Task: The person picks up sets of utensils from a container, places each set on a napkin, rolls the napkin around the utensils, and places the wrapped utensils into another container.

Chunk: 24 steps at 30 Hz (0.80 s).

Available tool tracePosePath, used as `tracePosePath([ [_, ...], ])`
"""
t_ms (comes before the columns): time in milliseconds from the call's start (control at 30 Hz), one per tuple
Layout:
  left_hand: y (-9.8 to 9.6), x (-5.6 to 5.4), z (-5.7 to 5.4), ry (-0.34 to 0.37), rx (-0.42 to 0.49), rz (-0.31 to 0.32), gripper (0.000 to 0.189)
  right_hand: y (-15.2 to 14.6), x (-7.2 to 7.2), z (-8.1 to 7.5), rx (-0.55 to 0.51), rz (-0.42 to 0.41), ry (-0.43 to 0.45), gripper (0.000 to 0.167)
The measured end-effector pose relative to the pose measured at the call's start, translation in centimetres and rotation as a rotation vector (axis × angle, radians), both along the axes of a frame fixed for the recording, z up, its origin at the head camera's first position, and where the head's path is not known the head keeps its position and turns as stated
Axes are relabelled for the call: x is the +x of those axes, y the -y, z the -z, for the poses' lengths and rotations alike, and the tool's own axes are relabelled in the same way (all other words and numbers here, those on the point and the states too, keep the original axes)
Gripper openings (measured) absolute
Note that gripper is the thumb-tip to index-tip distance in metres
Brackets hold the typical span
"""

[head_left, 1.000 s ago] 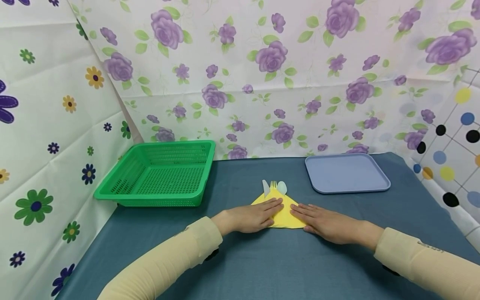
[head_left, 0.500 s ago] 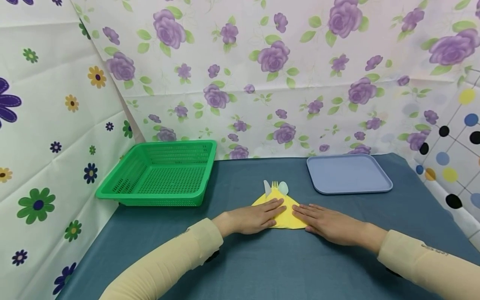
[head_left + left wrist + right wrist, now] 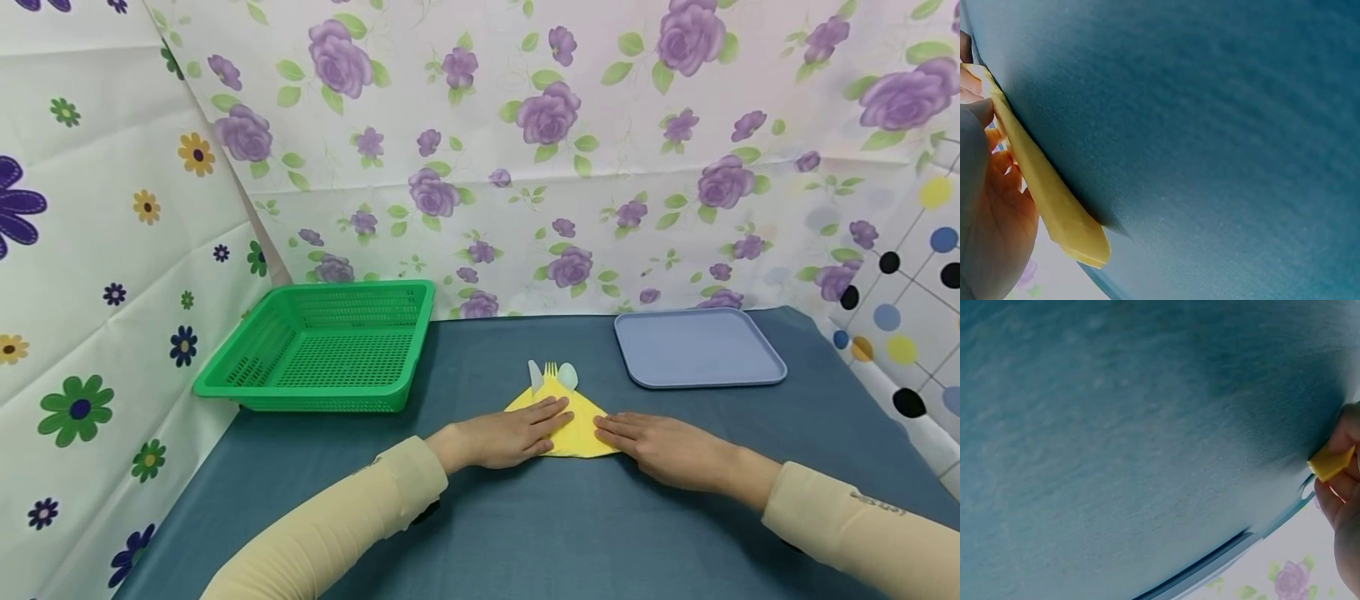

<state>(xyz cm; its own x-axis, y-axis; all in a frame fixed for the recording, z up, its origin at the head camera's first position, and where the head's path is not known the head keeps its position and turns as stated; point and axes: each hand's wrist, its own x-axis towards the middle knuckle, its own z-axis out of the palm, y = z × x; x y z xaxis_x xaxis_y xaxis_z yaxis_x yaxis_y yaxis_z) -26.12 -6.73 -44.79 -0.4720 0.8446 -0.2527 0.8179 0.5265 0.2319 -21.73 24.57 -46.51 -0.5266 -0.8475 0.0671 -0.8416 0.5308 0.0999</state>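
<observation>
A yellow napkin (image 3: 581,437) lies folded into a triangle on the blue cloth. Out of its top peek a white knife (image 3: 535,375), a yellow fork (image 3: 551,369) and a pale spoon (image 3: 567,377); their lower parts are hidden inside. My left hand (image 3: 506,435) presses flat on the napkin's left half, fingers straight, its thumb by the lower edge in the left wrist view. At the right corner, my right hand (image 3: 675,450) has its fingers on top. The right wrist view shows that napkin corner (image 3: 1330,464) pinched between thumb and fingers.
A green plastic basket (image 3: 300,392) stands at the back left of the table (image 3: 525,533). At the back right lies a pale blue tray (image 3: 701,350). Flowered sheets (image 3: 480,117) hang behind and to the left; a dotted one (image 3: 915,333) is at the right.
My right hand has slid a little to the right, out to the napkin's corner, and its thumb has gone out of sight in the head view. My left hand has stayed in place.
</observation>
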Motion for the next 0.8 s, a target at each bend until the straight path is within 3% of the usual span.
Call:
tracePosePath([
  [167, 0.0, 0.0, 0.0, -0.007, -0.003, 0.002, 0.059, 0.1, 0.0, -0.2, -0.043, 0.012, -0.001, 0.051],
  [367, 0.0, -0.1, 0.1, -0.010, -0.005, 0.004, 0.059, -0.1, 0.0, -0.6, -0.179, -0.009, -0.009, 0.044],
  [600, -0.1, -0.1, 0.1, -0.008, -0.010, 0.000, 0.060, -0.4, 0.0, -1.2, -0.266, 0.043, 0.136, 0.036],
  [800, 0.0, -0.1, 0.2, -0.011, -0.016, -0.001, 0.060, -0.7, 0.0, -1.6, -0.442, 0.076, 0.260, 0.032],
])
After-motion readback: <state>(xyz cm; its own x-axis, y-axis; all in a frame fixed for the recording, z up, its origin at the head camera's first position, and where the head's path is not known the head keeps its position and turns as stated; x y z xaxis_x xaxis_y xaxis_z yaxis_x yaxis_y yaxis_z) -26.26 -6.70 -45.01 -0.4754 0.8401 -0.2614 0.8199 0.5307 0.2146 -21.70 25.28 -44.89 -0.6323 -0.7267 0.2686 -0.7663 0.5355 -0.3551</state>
